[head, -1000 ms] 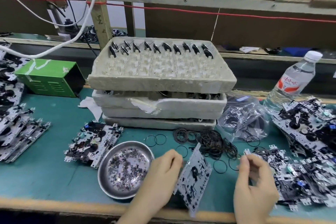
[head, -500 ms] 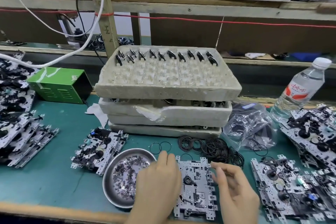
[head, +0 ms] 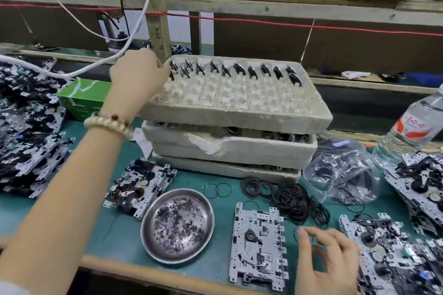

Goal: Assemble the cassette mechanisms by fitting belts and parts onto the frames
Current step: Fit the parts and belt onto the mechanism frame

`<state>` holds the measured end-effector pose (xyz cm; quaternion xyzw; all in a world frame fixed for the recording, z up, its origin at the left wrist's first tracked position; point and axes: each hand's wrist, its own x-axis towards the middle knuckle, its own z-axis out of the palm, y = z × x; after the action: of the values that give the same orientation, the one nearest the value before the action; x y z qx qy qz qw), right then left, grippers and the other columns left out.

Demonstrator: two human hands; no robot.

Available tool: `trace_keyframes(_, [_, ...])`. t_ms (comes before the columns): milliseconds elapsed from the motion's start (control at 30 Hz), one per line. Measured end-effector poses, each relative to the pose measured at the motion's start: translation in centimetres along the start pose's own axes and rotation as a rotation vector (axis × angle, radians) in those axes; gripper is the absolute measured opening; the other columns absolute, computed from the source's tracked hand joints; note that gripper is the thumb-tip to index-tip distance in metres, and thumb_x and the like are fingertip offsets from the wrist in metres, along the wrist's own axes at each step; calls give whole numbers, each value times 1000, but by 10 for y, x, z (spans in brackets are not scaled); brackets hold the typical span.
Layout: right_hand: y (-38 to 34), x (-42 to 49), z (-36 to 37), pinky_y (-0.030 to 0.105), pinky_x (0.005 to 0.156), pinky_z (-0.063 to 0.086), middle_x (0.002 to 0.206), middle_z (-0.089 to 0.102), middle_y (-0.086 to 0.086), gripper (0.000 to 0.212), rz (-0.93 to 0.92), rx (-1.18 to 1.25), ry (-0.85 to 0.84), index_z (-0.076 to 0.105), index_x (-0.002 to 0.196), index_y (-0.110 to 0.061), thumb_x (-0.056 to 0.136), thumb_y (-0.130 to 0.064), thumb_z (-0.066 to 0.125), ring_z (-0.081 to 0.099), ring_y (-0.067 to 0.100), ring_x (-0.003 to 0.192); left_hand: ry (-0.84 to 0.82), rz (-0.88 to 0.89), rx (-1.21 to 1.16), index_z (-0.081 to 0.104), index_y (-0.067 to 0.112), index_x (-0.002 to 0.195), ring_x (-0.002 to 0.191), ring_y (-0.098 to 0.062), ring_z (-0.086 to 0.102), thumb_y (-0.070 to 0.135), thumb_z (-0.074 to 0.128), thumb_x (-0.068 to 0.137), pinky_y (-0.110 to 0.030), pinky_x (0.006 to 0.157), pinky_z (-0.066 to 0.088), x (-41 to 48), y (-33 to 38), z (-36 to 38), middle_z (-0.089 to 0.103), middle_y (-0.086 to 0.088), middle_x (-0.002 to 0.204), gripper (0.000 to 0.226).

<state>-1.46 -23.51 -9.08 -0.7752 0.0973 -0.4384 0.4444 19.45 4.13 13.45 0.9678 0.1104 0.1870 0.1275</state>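
A metal cassette frame [head: 257, 244] lies flat on the green table near the front edge. My right hand [head: 328, 261] hovers just right of it, thumb and forefinger pinching a thin black belt [head: 298, 235]. My left hand [head: 141, 74] is stretched out to the far left corner of the top foam tray [head: 239, 112], its fingertips pinching a dark flywheel [head: 173, 72] at the end of the row of flywheels [head: 237, 70]. A heap of black belts [head: 287, 196] lies behind the frame.
A steel dish [head: 177, 225] of small washers sits left of the frame. Assembled mechanisms are piled at left [head: 26, 127], centre-left [head: 141, 187] and right [head: 395, 242]. A plastic bag of parts [head: 340, 172], a water bottle [head: 412, 127] and a green box [head: 84, 98] stand around the stacked foam trays.
The frame was laid flat on the table. My left hand let go of it and reached up to the flywheel row on the top tray. My right hand stayed beside the frame with the belt.
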Motion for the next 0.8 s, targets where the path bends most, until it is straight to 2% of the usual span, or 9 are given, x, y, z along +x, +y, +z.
trace_keyframes(133, [0, -1, 1, 13, 64, 49, 105, 55, -14, 5, 29, 6, -2, 63, 91, -44, 86, -47, 65, 60, -3, 80, -4, 3, 64, 68, 1, 113, 101, -42, 63, 44, 55, 100, -47, 82, 49, 34, 1, 18, 66, -23, 105, 46])
trace_keyframes(200, [2, -1, 2, 17, 64, 50, 105, 55, -16, 8, 14, 16, 6, 64, 90, -40, 87, -37, 71, 59, -4, 83, 2, -4, 65, 67, 0, 113, 102, -42, 63, 42, 57, 99, -46, 82, 48, 43, 1, 22, 66, -22, 106, 45])
trace_keyframes(267, [2, -1, 2, 21, 64, 50, 101, 55, -10, 16, 2, 12, 22, 65, 88, -36, 82, -24, 74, 58, -6, 84, 0, -11, 61, 66, -1, 109, 100, -41, 63, 37, 59, 99, -45, 82, 47, 46, 3, 25, 66, -22, 107, 40])
trace_keyframes(367, [1, 0, 1, 15, 68, 50, 98, 56, -5, 17, 3, 19, 19, 67, 87, -29, 82, -18, 78, 58, -6, 84, 0, -30, 25, 65, -2, 105, 97, -38, 61, 32, 60, 98, -44, 78, 44, 47, 7, 29, 65, -22, 108, 35])
trace_keyframes(467, [1, 1, 0, 11, 69, 48, 95, 56, 2, 16, -9, 15, 18, 68, 86, -27, 81, -18, 79, 58, -4, 81, 40, -62, -59, 65, -3, 110, 106, -41, 61, 28, 61, 97, -46, 82, 47, 43, 7, 22, 64, -23, 110, 34])
trace_keyframes(567, [-1, 2, 0, 16, 68, 50, 93, 57, 2, 19, 8, 25, 25, 68, 85, -30, 79, -15, 77, 59, 1, 78, 91, -25, -248, 73, 3, 99, 88, -30, 59, 25, 62, 94, -36, 75, 44, 26, 6, 2, 69, -19, 98, 26])
trace_keyframes(700, [-7, 5, -3, 8, 70, 48, 90, 60, -6, 19, 84, 75, 7, 68, 81, -32, 75, -15, 74, 59, -1, 81, 0, 62, -633, 79, 19, 84, 62, 6, 57, 35, 70, 89, -11, 63, 40, -48, 5, -16, 72, -4, 83, 19])
trace_keyframes(733, [-9, 7, -4, 8, 70, 48, 89, 61, -8, 20, 137, 117, 8, 68, 78, -31, 75, -12, 75, 59, 0, 81, -53, 76, -726, 79, 22, 79, 63, 8, 60, 35, 73, 88, -8, 63, 40, -72, 7, -16, 74, -4, 83, 17])
trace_keyframes(800, [-19, 11, -7, 12, 69, 49, 86, 65, -1, 19, 303, 231, 4, 71, 72, -28, 75, -10, 76, 59, 7, 78, -188, 72, -878, 80, 25, 79, 71, 3, 66, 36, 76, 86, -13, 69, 42, -116, 9, -9, 76, 5, 79, 13])
